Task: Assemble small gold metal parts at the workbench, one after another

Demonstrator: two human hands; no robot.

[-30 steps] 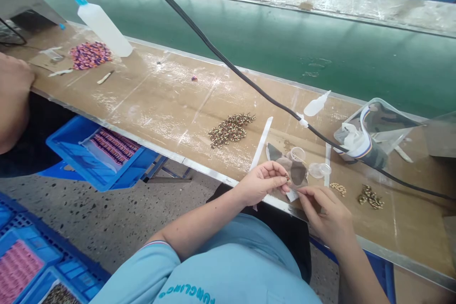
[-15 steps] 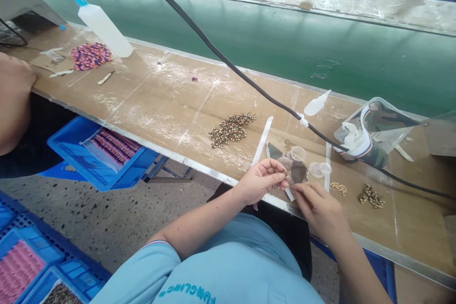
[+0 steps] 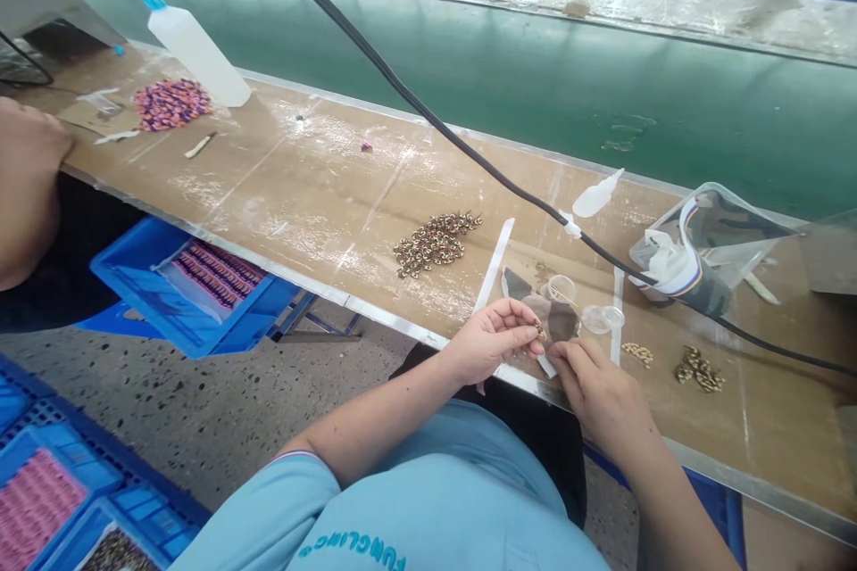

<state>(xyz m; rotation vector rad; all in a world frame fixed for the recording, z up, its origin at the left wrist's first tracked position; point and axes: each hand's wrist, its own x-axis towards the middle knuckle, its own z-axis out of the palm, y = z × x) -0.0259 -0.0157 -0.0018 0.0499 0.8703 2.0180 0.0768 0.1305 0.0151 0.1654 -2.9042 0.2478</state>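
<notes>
My left hand (image 3: 499,339) is closed in a pinch around a small brown and gold piece (image 3: 539,332), too small to name surely. Close beside it, my right hand (image 3: 599,384) has thumb and fingertips pressed together; whatever they hold is hidden. Both hands are above the table's near edge, over a camouflage-patterned cloth (image 3: 561,321). Just beyond the fingers, a clear round cup (image 3: 561,289) and a second clear lidded cup (image 3: 595,318) rest by the cloth. A pile of small dark and gold pieces (image 3: 432,245) lies left of my hands.
Right of my hands lie pale beads (image 3: 637,354) and dark-gold pieces (image 3: 698,369). A black cable (image 3: 402,80) crosses above the table. A clear bag (image 3: 710,232), small white bottle (image 3: 598,194) and large bottle (image 3: 199,53) stand or lie behind. Another person's arm (image 3: 27,178) is far left.
My right hand's fingertips have shifted very slightly away from the left hand's. Otherwise the hands and the things on the table look the same.
</notes>
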